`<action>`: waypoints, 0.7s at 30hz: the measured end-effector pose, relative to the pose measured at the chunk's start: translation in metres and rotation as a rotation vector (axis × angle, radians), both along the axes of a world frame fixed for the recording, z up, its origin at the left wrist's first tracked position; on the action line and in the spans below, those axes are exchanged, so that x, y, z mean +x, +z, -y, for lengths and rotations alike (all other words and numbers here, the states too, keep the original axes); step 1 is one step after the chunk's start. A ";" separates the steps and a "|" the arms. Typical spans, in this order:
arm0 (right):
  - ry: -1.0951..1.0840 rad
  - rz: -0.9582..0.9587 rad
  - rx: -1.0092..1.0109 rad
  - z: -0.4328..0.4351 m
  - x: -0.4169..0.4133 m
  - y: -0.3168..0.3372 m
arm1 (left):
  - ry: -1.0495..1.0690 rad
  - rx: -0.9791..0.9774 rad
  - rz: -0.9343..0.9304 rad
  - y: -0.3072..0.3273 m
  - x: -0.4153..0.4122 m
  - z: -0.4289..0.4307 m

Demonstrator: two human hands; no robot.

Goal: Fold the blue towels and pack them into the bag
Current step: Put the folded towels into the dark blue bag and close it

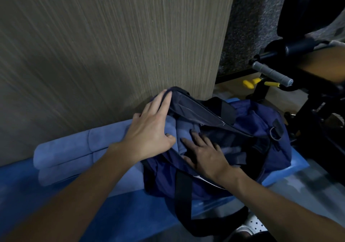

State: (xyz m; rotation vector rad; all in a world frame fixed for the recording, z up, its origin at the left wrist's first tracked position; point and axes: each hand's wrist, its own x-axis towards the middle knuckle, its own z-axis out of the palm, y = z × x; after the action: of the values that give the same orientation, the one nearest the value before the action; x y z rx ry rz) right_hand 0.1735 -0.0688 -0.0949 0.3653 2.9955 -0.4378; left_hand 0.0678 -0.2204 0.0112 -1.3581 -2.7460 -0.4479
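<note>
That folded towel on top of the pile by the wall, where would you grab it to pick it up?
Probably by its free, rounded left end, coming in from the left. The top folded towel has the wall close behind it, while the bag and the left hand crowd its right end.

Left hand [149,131] and right hand [207,155] on towel [184,129] in bag [257,118]
</note>
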 end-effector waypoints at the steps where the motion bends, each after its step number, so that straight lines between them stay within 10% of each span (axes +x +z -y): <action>1: 0.000 0.044 -0.028 -0.001 0.000 0.000 | 0.005 0.002 0.007 -0.002 0.001 0.001; 9: -0.003 0.041 -0.105 0.006 0.004 0.018 | -0.015 -0.004 0.046 -0.005 0.000 0.012; 21: 0.100 -0.582 0.001 0.100 0.024 0.086 | 0.089 0.457 0.138 -0.013 0.015 0.115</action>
State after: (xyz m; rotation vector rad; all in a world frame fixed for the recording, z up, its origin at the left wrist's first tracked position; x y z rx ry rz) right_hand 0.1971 -0.1690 -0.0087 0.0937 3.5503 -0.6256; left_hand 0.0829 -0.3353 -0.0018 -1.1202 -2.5583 -1.1151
